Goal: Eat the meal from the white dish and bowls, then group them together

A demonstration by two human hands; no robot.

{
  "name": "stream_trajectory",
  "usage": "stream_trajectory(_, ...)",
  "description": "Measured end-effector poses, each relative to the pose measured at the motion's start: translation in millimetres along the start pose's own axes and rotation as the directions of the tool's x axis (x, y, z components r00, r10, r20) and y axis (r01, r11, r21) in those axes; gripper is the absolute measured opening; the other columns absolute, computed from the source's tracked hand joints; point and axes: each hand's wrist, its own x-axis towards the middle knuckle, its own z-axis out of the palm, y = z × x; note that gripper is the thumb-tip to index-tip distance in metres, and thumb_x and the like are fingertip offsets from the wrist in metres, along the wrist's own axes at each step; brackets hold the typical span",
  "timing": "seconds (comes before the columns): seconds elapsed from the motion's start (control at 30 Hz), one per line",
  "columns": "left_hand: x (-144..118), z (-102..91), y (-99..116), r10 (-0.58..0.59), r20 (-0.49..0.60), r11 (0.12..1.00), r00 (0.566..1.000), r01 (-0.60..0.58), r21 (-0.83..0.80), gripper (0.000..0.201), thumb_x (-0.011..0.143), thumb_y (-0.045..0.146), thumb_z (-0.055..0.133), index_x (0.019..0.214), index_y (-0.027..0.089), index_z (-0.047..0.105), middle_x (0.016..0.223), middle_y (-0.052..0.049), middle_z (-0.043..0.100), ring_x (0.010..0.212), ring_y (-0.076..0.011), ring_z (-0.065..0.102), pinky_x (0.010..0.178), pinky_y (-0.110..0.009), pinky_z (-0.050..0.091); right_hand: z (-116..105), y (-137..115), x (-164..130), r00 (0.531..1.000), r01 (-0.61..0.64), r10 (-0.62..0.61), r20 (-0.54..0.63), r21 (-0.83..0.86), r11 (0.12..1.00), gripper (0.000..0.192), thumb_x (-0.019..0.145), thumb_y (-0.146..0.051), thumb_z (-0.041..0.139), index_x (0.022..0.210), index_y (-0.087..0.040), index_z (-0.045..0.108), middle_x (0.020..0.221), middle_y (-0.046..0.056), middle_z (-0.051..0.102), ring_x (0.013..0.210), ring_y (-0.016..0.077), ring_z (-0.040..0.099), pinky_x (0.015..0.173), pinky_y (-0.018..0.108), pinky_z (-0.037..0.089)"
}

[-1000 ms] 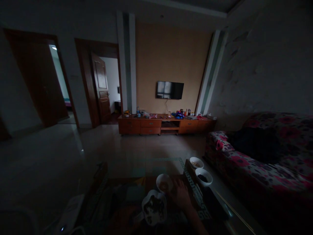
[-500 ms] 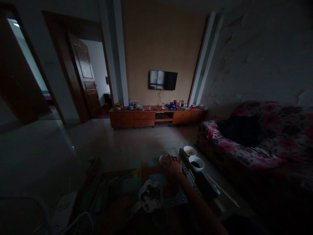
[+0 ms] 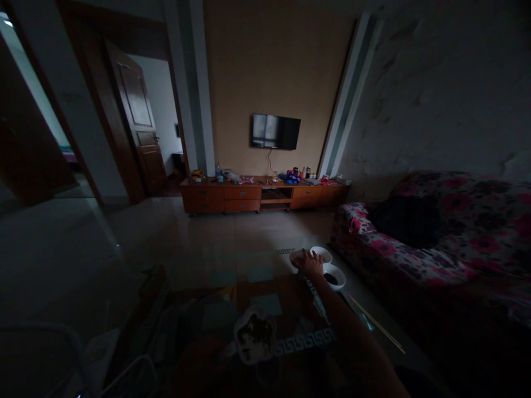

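My right hand (image 3: 312,265) reaches far across the glass table, its fingers closed over the rim of a white bowl (image 3: 295,256). Close beside that bowl stand another white bowl (image 3: 326,255) and, nearer me, a white bowl with dark contents (image 3: 334,278). Down in the dark foreground, my left hand (image 3: 203,354) is wrapped round the short handle of a white flower-shaped dish (image 3: 255,335). Dark green-brown pieces lie in the dish. The left fingers are only dimly visible.
A pair of chopsticks (image 3: 377,324) lies right of my right forearm. The glass table has a patterned border (image 3: 305,341). A floral sofa (image 3: 398,249) stands to the right. Beyond the floor is a low wooden cabinet (image 3: 203,199) with clutter on top, below a television (image 3: 275,131).
My right hand has carried the white bowl to the right and away from me, up beside the other two bowls. My left hand and the flower-shaped dish have hardly moved.
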Motion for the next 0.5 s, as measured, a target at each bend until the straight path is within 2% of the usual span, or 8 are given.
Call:
stream_trajectory(0.17,3,11.8,-6,0.004,-0.024,1.0,1.0,-0.004,0.017,0.039,0.101,0.041,0.055,0.132,0.026,0.074,0.136,-0.008,0.068,0.127,-0.0294,0.064,0.111,-0.041,0.048,-7,10,-4,0.999,0.012,-0.013,-0.035,-0.007,1.0,0.069,0.104,-0.065,0.048,0.152,-0.017,0.054,0.145,0.021,0.062,0.138,0.0388,0.049,0.114,0.052,0.032)
stream_trajectory(0.3,4,14.2,-2,-0.017,-0.061,1.0,0.998,0.015,-0.026,0.044,0.098,0.044,0.052,0.13,0.024,0.076,0.139,-0.009,0.067,0.126,-0.0306,0.064,0.111,-0.042,0.049,-25,20,-21,0.998,0.054,-0.054,-0.017,-0.002,0.999,0.063,0.107,-0.054,0.044,0.156,-0.015,0.051,0.153,0.021,0.057,0.147,0.0384,0.042,0.12,0.054,0.028)
stream_trajectory(0.4,6,17.5,2,0.003,-0.126,0.99,0.992,-0.021,-0.142,0.046,0.098,0.044,0.047,0.127,0.025,0.077,0.132,-0.008,0.07,0.12,-0.0279,0.067,0.106,-0.04,0.052,-33,28,-64,0.973,0.225,-0.227,0.053,0.034,0.974,0.061,0.103,-0.039,0.049,0.158,-0.015,0.051,0.162,0.018,0.05,0.153,0.0358,0.038,0.126,0.052,0.024)
stream_trajectory(0.5,15,27.6,-1,-0.024,-0.218,0.969,0.976,-0.031,-0.245,0.047,0.097,0.05,0.048,0.125,0.028,0.078,0.13,-0.007,0.071,0.119,-0.028,0.067,0.107,-0.041,0.051,-26,34,-134,0.887,0.396,-0.428,0.175,0.19,0.898,0.063,0.095,-0.035,0.055,0.156,-0.019,0.057,0.16,0.015,0.054,0.146,0.0351,0.049,0.124,0.05,0.033)
